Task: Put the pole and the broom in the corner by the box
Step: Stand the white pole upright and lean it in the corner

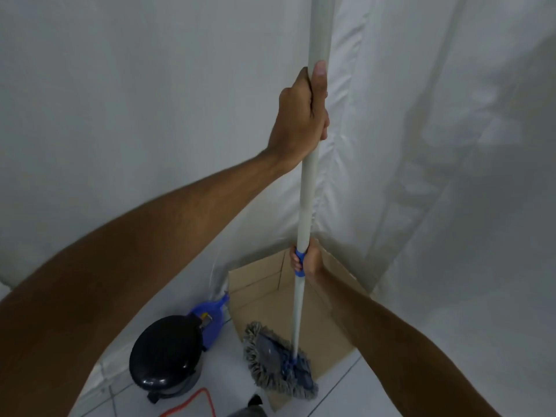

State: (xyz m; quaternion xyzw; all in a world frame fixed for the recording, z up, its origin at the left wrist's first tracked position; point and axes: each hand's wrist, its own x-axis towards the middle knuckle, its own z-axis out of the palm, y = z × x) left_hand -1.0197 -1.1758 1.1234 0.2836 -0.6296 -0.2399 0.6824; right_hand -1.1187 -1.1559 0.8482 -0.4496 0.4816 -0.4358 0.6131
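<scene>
left grip [301, 115] is wrapped tight around the white pole [308, 191], thumb laid upward along the shaft, high in the head view. right grip [305, 261] is closed lower down on the same pole, fingers curled over a blue collar [300, 263] on the shaft. both bare forearms reach in from the lower edges of the frame.

the pole stands nearly upright, running from the top edge of the frame down to a flat mop-like head [278, 361] with grey fringe and a blue centre plate. that head sits at the front edge of an open cardboard box [258, 278], overlapping its near wall and the tiled floor [340, 395]. whether it rests on the floor or hangs just above it cannot be told.

the box sits in the corner where two walls covered in white sheeting [120, 115] meet, pushed up against the sheeting. just beside the box on the left lies a blue dustpan [210, 320], and in front of that a round black bin [165, 356]. an orange cord [192, 401] curls over the floor near the bottom edge, with a dark grey object, too cropped to identify, beside it.
</scene>
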